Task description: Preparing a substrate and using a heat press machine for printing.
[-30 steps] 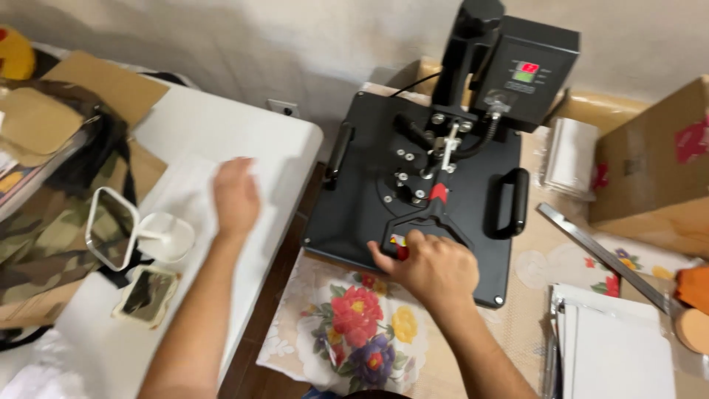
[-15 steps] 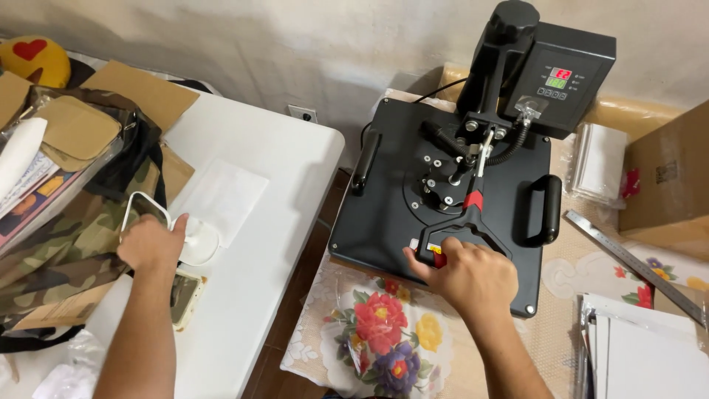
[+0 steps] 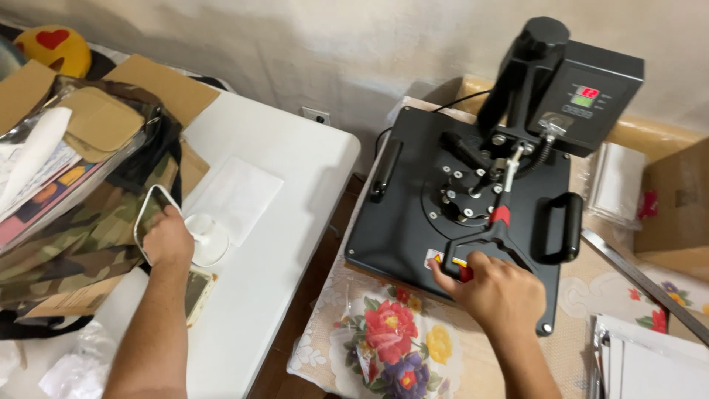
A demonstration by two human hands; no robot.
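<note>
My right hand [image 3: 496, 290] grips the red-tipped lever handle [image 3: 473, 251] of a black heat press [image 3: 413, 214] that lies shut on a floral cloth. My left hand [image 3: 167, 238] is closed on a small white-framed mirror [image 3: 151, 207] standing on a round white base [image 3: 209, 240] on the white table [image 3: 295, 170]. A white paper sheet [image 3: 236, 193] lies just beyond the mirror. The press's control box [image 3: 591, 103] with a lit display stands at the back.
A camouflage bag [image 3: 81, 236] and cardboard pieces crowd the table's left. A phone [image 3: 196, 292] lies near the mirror base. A metal ruler [image 3: 635, 277], paper stacks and a cardboard box [image 3: 679, 207] sit right of the press. A gap separates the two tables.
My left hand moved from the white paper sheet leftward to the mirror and closed on it. My right hand stays on the press lever. The view shifted left and down.
</note>
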